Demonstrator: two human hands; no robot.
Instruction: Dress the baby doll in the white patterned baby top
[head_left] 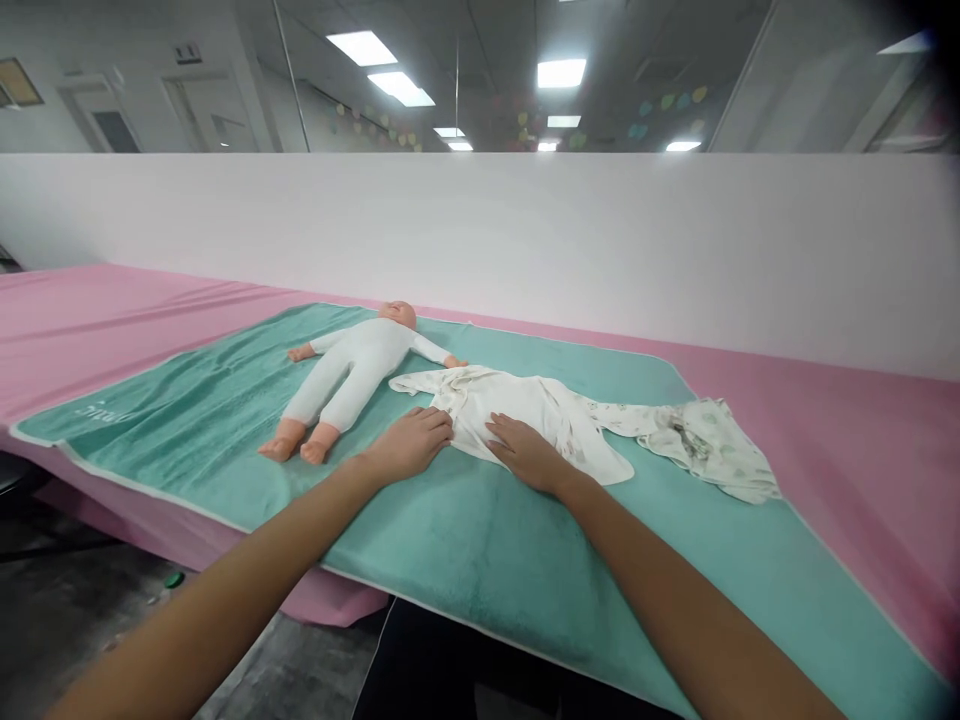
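A baby doll point(352, 372) in a white bodysuit lies on its back on a teal towel point(480, 540), head toward the wall, arms spread. To its right lies a white patterned baby garment point(525, 405), partly spread flat, with a crumpled patterned cloth point(712, 445) trailing off to the right. My left hand point(411, 442) rests at the garment's near left edge, fingers curled on the fabric. My right hand point(525, 450) lies flat on the garment's near edge, fingers apart.
The teal towel covers a pink-sheeted table point(862, 440) that runs left to right. A white partition wall point(600, 240) stands just behind it. The table's near edge drops to a dark floor point(75, 590) at lower left.
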